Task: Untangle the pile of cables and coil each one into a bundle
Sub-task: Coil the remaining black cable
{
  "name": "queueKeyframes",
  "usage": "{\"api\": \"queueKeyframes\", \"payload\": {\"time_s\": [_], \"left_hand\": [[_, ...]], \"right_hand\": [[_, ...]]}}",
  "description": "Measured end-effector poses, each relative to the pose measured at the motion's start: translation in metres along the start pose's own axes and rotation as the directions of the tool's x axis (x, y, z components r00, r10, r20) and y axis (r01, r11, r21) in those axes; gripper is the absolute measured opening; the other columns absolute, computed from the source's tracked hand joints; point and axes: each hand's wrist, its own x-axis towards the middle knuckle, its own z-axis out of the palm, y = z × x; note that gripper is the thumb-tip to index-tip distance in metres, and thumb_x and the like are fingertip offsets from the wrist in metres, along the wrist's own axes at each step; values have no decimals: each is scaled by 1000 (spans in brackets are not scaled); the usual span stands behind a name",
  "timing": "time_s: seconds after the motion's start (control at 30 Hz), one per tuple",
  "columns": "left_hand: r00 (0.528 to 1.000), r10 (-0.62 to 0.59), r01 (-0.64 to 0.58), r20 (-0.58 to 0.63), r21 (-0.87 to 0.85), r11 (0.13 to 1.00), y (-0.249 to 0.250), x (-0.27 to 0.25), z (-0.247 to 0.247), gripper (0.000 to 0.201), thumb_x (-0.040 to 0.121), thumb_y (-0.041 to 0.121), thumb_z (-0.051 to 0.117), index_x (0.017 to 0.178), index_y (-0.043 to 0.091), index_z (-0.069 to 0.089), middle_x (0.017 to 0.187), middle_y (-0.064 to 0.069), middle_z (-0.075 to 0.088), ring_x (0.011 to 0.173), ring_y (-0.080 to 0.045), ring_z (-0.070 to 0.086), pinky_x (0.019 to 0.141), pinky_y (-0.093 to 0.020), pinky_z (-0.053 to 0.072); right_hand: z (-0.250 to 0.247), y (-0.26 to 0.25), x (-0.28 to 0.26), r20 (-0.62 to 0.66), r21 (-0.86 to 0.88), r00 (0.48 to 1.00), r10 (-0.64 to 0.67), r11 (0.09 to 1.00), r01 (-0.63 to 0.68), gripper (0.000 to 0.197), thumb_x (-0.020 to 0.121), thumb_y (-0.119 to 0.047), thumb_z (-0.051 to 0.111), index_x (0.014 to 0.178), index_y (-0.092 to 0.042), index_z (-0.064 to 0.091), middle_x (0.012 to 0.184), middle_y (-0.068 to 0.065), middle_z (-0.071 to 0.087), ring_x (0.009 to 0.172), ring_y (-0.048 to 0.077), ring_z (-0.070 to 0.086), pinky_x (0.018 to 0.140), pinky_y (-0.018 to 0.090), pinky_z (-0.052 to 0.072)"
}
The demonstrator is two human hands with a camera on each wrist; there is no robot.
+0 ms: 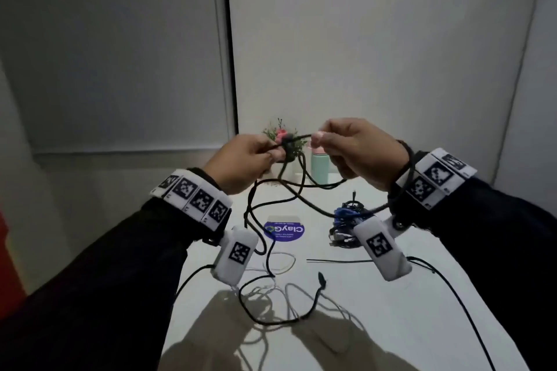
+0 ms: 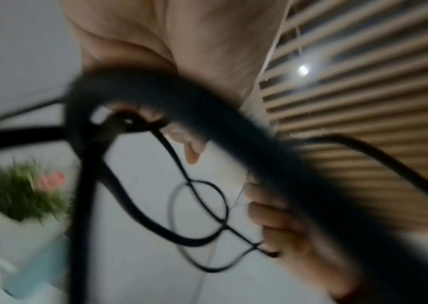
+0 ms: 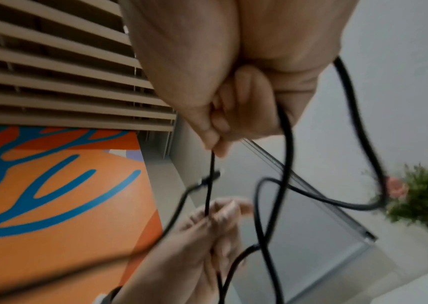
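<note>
Both hands are raised above the white table [image 1: 376,325] with a black cable [image 1: 280,199] stretched between them. My left hand [image 1: 250,159] pinches the cable at a small knot or clip [image 1: 288,141]. My right hand [image 1: 355,147] pinches the same cable just to the right of it. Loops of the black cable [image 3: 285,164] hang from both hands down to the table, where its plug end [image 1: 322,277] lies. A thin white cable [image 1: 280,289] lies loose on the table below. In the left wrist view the black cable [image 2: 207,123] is blurred across the palm.
A tangled blue and black cable pile [image 1: 346,220] sits on the table's right. A round blue sticker [image 1: 283,230] lies mid-table. A potted plant [image 1: 283,135] and a mint bottle [image 1: 321,167] stand at the back by the wall. A thin black rod [image 1: 337,260] lies flat.
</note>
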Motion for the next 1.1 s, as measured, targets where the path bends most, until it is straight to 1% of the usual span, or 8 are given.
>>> {"api": "queueKeyframes", "payload": {"time_s": [0.1,0.27,0.43,0.6,0.7,0.9,1.0,1.1], "left_hand": [[990,37,29,-134,459,888,-22,-4,-5,13,95,18,63,89,27,70,65,15,59,60,-6,51,57,-25,38],[926,-340,240,-160,-446,862,-36,-1,-7,15,99,11,59,88,15,69,60,9,66,54,1,59,55,-19,41],[871,-264,353,-414,154,923,-72,1,-38,26,95,24,64,71,16,64,53,1,56,50,-18,55,54,-29,41],[821,-537,246,-194,-729,639,-94,-4,-59,28,105,27,49,81,15,58,49,4,41,36,-7,44,41,-18,48],[824,-545,266,-153,-745,612,-77,-2,-60,33,100,37,54,71,21,51,49,10,36,35,-4,24,33,-13,22],[847,-501,103,-180,-868,486,-42,5,-63,35,99,32,54,67,21,49,42,9,33,36,-6,36,44,-17,42],[798,-481,100,-362,-708,699,-49,9,-72,38,101,37,53,67,20,48,43,9,37,32,-7,29,38,-18,29],[788,-226,260,-572,-24,965,-66,5,-69,46,102,43,47,65,17,53,53,-1,48,45,-20,46,51,-28,38]], "right_hand": [[-15,6,-6,111,-331,981,156,937,-112,37,91,-31,66,59,-15,58,49,0,42,39,18,40,40,27,41],[-26,25,-7,33,189,978,207,959,-210,44,90,-16,65,48,-19,54,52,-1,36,44,14,32,51,28,46],[-60,43,-7,-208,-89,967,146,982,-167,47,89,-32,70,54,-15,43,47,-3,32,43,17,25,43,21,23],[-76,50,-15,-109,-699,991,-82,715,-17,59,88,-61,53,61,-10,40,47,-5,36,42,9,38,50,31,31],[-54,59,-10,-37,-744,977,-211,659,114,40,96,-44,54,69,-16,46,52,-3,42,49,8,43,53,14,33],[-23,85,-4,303,-640,949,90,757,133,37,98,-48,43,107,-16,61,95,-4,62,83,11,59,75,24,41],[-25,93,-7,279,-295,897,343,920,-259,62,79,-70,41,112,-21,58,107,2,63,87,16,69,75,32,55],[-31,92,-6,83,114,931,355,925,-363,65,75,-73,49,114,-22,58,114,13,60,84,27,69,69,40,59]]}}
